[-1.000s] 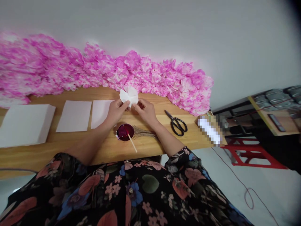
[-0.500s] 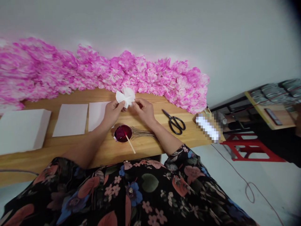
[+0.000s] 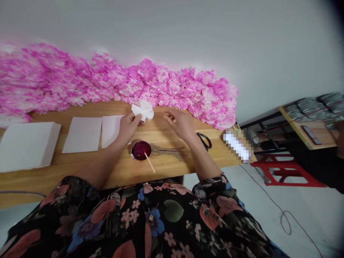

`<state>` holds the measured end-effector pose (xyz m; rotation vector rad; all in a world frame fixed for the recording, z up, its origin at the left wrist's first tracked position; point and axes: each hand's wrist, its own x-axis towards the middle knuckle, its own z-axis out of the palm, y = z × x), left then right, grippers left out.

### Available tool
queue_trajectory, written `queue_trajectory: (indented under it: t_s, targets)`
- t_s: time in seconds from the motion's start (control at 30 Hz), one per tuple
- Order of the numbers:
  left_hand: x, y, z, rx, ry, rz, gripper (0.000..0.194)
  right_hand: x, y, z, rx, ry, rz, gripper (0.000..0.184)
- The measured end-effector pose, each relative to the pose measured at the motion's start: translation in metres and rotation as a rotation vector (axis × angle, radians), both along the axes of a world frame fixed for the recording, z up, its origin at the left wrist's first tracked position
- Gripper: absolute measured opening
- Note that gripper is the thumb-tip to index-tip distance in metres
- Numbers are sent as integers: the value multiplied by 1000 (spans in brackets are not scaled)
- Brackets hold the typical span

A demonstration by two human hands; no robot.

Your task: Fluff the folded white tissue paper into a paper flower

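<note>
Between the thumb and fingers of my left hand (image 3: 129, 125) is a white paper flower (image 3: 143, 110), its thin petals fanned out. My right hand (image 3: 182, 123) is off the flower, a short way to its right; its fingers are loosely curled, apart, with nothing visible in them. Beneath my right forearm lie black-handled scissors (image 3: 206, 142), mostly hidden. A small bowl of dark magenta liquid (image 3: 137, 151) sits in front of me with a thin wooden stick (image 3: 150, 164) leaning in it. Beside the bowl is a bundle of thin brown stems (image 3: 166, 150).
Pink-and-white paper flowers (image 3: 113, 82) line the back of the wooden table (image 3: 120, 173). To the left are a tall stack of white paper (image 3: 27, 145) and flat sheets (image 3: 82, 134). A blurred-out object (image 3: 237, 146) lies at the right end; a red stool (image 3: 287, 175) stands beyond.
My right hand has let go of the paper flower and moved right, its forearm now covering much of the scissors. My left hand keeps the flower in almost the same place.
</note>
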<state>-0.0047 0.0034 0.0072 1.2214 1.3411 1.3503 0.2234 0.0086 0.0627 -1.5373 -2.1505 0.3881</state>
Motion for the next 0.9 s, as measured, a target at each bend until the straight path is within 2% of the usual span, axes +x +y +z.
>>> queue_trajectory:
  t_s: [0.07,0.13,0.23,0.33,0.47,0.7,0.8,0.83,0.9]
  targets:
    - [0,1,-2,7,-9,-7,22,32,-12,9,-71,-189,-77,32]
    - [0,1,-4,14,-14,-19,24,69,-25,8,-130,-338,-137,36]
    - [1,2,-5,19,-14,-39,24,115,-45,-8,-150,-421,-195,42]
    - [1,2,-5,8,-13,-50,22,134,-61,-27,-115,-331,-235,42]
    - [1,2,-5,13,-1,-45,21,124,-76,-40,-36,-282,-282,37]
    - [1,1,-1,-2,-2,-53,21,114,-80,-42,-20,-308,-362,39]
    - [1,1,-2,16,7,-55,22,98,-81,-23,49,-222,-311,40]
    - [1,1,-3,21,14,-56,23,88,-83,-11,78,-144,-250,39]
    - [1,1,-5,27,35,-60,24,59,-91,21,79,71,-3,36]
